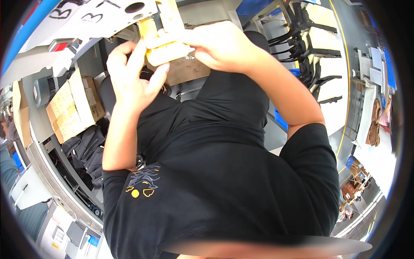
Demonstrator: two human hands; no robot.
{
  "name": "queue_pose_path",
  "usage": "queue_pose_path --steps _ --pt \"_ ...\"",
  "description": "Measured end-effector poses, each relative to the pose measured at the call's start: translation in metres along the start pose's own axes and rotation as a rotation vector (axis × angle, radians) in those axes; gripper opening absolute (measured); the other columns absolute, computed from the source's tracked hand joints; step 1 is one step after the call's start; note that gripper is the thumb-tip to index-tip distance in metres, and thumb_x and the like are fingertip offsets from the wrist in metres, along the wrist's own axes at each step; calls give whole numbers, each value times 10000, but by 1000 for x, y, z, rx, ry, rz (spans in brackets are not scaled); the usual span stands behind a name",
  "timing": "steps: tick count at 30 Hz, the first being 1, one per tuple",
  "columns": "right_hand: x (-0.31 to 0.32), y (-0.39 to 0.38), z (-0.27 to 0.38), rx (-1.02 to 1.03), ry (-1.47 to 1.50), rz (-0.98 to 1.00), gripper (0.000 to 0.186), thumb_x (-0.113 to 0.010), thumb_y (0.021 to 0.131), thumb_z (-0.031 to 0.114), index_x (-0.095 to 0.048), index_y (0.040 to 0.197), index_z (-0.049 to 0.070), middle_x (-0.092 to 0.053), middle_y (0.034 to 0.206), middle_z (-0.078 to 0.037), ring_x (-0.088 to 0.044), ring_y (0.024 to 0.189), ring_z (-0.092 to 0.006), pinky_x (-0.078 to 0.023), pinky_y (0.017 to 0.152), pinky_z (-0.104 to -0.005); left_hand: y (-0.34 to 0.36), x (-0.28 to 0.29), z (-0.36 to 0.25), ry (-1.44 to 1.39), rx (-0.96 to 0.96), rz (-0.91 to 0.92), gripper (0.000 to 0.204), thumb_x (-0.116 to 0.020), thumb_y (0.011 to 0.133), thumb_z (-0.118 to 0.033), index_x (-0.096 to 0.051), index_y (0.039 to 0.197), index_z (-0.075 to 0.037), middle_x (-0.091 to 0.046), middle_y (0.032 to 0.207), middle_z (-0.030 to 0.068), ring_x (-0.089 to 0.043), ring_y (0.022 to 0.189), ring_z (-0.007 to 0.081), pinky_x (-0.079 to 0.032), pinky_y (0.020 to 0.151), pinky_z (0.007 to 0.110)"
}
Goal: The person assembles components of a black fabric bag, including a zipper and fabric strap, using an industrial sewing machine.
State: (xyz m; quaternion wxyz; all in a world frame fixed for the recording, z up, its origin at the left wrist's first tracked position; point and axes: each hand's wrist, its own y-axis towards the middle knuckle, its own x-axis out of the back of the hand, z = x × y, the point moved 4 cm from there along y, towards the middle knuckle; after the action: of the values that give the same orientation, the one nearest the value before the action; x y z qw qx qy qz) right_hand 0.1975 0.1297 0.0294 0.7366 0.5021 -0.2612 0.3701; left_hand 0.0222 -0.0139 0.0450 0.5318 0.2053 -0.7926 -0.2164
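Pinching yellow part (166, 48) between both hands (133, 73) (224, 45)

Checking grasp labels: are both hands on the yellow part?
Yes, the left hand and right hand both grip the yellow part between them.

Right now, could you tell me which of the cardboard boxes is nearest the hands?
The flat brown cardboard box just beneath the yellow part that both hands grip. The lighter, open-flapped box sits well off to the left hand's side, far from the right hand.

Both hands (172, 56) grip a yellow part (166, 49).
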Motion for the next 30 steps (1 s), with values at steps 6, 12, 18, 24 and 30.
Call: queue_pose_path --steps 6,12,18,24,30 --pt "-3 -7 8 -34 20 15 451 -676 801 122 -689 1245 199 -613 717 -21 -629 620 -231 -529 574 -360 24 -1 23 60 -224 137 631 -875 691 -386 -718 1254 -151 -604 1135 84 -546 1080 282 -436 926 448" --pt "-7 -5 11 -91 65 4 387 -690 820 144 -703 1202 203 -609 713 -18 -631 620 -238 -531 574 -360 36 -16 31 -22 -217 122 684 -889 674 -444 -713 1287 -195 -650 1106 43 -606 1086 221 -478 942 434" --pt "-9 -2 10 -113 109 -25 354 -680 775 71 -716 1121 134 -638 755 -60 -649 657 -275 -538 598 -377 43 -19 40 26 -196 177 699 -843 708 -530 -695 1326 -240 -682 1181 -10 -607 1153 184 -468 988 411" --pt "-10 -4 10 -149 126 -32 262 -675 817 133 -709 1076 145 -652 769 -42 -658 679 -255 -547 621 -374 47 -14 33 77 -275 176 694 -885 704 -440 -685 1312 -172 -666 1196 104 -680 1035 300 -571 858 415" --pt "-8 -4 15 -149 140 -97 304 -660 834 141 -704 1134 145 -688 824 -62 -678 716 -283 -555 656 -396 49 -10 35 75 -298 192 670 -878 718 -436 -691 1292 -147 -647 1141 102 -669 1001 304 -563 845 432"
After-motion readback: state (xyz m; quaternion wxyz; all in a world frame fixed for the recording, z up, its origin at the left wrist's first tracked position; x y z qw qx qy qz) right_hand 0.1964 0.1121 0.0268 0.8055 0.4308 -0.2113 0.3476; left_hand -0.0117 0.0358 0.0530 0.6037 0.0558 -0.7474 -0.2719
